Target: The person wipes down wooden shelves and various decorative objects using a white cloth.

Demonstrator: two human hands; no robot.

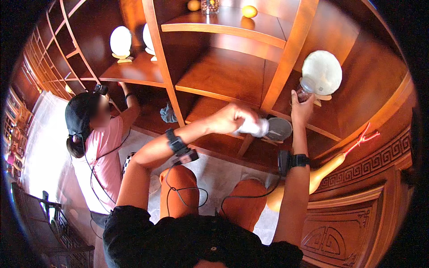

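Observation:
My left hand (231, 119), blurred by motion, is closed on a white cloth (253, 127) in front of the lower wooden shelves. My right hand (303, 109) grips a clear jar (305, 89) with dark contents, fingers around its lower part. The jar is upright, slightly tilted, in front of a round white disc (323, 72) on a small wooden stand in the right compartment. A dark round plate (280, 129) stands lower down, between my two hands. Whether the jar touches the shelf cannot be told.
A yellow fruit-like object (249, 11) and another jar (210, 6) sit on the upper shelf (221, 28). Another person (100, 134) works at the left, near white discs (121, 42) and a blue-grey cloth (168, 113). A long gourd (315, 179) is beside my right forearm. Cables hang from my wrists.

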